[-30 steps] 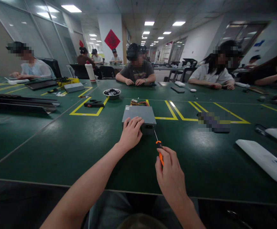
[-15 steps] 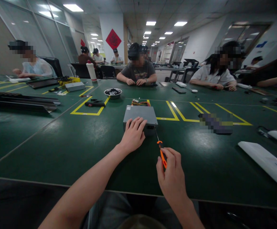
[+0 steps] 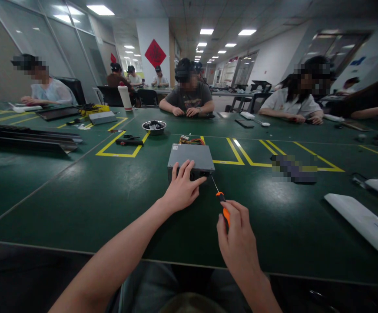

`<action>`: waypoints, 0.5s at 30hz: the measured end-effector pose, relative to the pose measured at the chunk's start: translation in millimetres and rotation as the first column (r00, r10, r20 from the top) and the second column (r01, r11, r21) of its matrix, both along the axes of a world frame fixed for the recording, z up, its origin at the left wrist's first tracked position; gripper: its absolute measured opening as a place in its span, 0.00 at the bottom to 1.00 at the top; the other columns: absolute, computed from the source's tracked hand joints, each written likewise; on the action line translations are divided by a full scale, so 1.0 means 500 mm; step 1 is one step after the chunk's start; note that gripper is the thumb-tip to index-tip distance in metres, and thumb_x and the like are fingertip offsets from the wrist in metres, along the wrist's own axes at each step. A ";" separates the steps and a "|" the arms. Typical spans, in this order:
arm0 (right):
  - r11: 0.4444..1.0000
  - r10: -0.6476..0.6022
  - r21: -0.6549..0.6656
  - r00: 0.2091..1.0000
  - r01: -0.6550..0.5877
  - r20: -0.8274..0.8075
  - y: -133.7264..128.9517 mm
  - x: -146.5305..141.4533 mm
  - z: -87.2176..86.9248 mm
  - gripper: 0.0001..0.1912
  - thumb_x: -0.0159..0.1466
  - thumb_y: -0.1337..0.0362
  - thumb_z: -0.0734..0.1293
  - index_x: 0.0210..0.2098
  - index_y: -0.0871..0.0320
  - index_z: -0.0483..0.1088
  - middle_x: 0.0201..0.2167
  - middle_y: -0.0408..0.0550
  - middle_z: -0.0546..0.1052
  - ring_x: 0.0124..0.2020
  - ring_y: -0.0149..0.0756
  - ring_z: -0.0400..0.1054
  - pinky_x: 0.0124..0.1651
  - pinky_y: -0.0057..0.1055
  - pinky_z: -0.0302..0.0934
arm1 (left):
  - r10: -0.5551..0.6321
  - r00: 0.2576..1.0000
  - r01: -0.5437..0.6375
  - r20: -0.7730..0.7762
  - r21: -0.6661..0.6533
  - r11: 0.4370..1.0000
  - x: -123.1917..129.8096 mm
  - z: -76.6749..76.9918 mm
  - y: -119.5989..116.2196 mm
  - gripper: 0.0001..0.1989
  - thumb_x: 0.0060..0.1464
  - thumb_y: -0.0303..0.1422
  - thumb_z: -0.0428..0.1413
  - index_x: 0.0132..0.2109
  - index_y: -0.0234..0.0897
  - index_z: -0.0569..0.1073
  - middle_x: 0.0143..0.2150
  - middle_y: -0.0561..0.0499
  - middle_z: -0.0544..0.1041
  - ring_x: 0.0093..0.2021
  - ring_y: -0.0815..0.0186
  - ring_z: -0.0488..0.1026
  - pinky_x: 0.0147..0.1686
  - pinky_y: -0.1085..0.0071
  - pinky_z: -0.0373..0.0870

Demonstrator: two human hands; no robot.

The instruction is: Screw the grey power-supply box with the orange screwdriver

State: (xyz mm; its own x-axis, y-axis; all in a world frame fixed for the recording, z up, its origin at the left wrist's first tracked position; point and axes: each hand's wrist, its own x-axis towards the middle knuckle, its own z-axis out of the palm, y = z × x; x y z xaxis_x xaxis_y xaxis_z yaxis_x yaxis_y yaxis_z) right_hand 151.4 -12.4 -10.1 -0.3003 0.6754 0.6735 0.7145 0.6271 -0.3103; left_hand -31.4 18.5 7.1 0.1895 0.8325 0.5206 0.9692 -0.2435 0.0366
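A grey metal power supply [image 3: 191,155] lies flat on the green table, its cable bundle [image 3: 191,140] showing behind. My left hand [image 3: 183,187] rests on its near top edge with fingers spread. One finger stretches right across the front face, by the black power socket [image 3: 203,173]. An orange and black screwdriver [image 3: 220,196] is held in my right hand [image 3: 237,230], gripped by the handle. Its shaft slants up and away to the lower right corner of the front face. Whether the tip sits in a screw is too small to tell.
Beyond the power supply stands a metal bowl [image 3: 154,127] with dark pieces in it. A black tool [image 3: 129,141] lies within yellow tape at left. Metal panels [image 3: 29,141] lie far left, a white device [image 3: 361,221] at right. Several people sit around the table.
My left hand has shifted slightly, and one finger now reaches right along the front face. My right hand and the screwdriver handle have moved a little to the right.
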 end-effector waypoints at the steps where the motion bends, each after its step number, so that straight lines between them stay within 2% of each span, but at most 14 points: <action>1: 1.000 -0.003 0.005 1.000 0.003 0.004 0.000 -0.002 0.000 0.13 0.64 0.65 0.54 0.46 0.62 0.61 0.42 0.58 0.67 0.41 0.40 0.67 0.35 0.33 0.66 | 0.000 1.000 0.000 -0.002 -0.001 1.000 0.000 0.000 0.000 0.19 0.53 0.31 0.51 0.52 0.48 0.67 0.62 0.45 0.51 0.63 0.51 0.44 0.59 0.46 0.39; 5: 0.996 -0.078 -0.045 0.997 0.079 0.021 0.003 0.003 -0.001 0.14 0.65 0.62 0.53 0.45 0.59 0.63 0.36 0.52 0.71 0.32 0.36 0.69 0.27 0.29 0.65 | -0.005 1.000 0.005 0.001 -0.014 1.000 0.000 0.001 -0.001 0.20 0.53 0.32 0.51 0.53 0.48 0.66 0.62 0.46 0.51 0.63 0.51 0.44 0.59 0.46 0.39; 7: 0.994 -0.074 -0.079 0.997 0.076 0.025 0.003 0.006 -0.003 0.15 0.65 0.60 0.53 0.46 0.59 0.63 0.35 0.51 0.72 0.31 0.36 0.70 0.27 0.30 0.65 | -0.001 1.000 0.001 0.012 -0.020 1.000 0.001 0.001 -0.001 0.20 0.52 0.32 0.51 0.53 0.48 0.67 0.62 0.46 0.51 0.63 0.50 0.44 0.58 0.46 0.39; 12: 0.995 0.003 -0.096 1.000 -0.005 -0.026 -0.004 -0.003 -0.008 0.16 0.63 0.61 0.56 0.48 0.61 0.60 0.47 0.60 0.66 0.43 0.42 0.68 0.34 0.36 0.68 | 0.011 0.999 -0.010 0.048 -0.017 1.000 0.003 -0.003 0.000 0.20 0.52 0.32 0.51 0.53 0.47 0.67 0.63 0.45 0.50 0.63 0.50 0.43 0.59 0.46 0.37; 15: 0.998 0.054 -0.035 0.998 -0.055 -0.034 -0.005 -0.012 -0.007 0.15 0.62 0.66 0.55 0.49 0.60 0.59 0.47 0.59 0.66 0.47 0.42 0.66 0.40 0.39 0.67 | 0.013 0.998 -0.012 0.064 -0.020 1.000 0.004 -0.006 0.002 0.20 0.52 0.33 0.52 0.53 0.47 0.66 0.63 0.46 0.49 0.63 0.50 0.42 0.59 0.46 0.36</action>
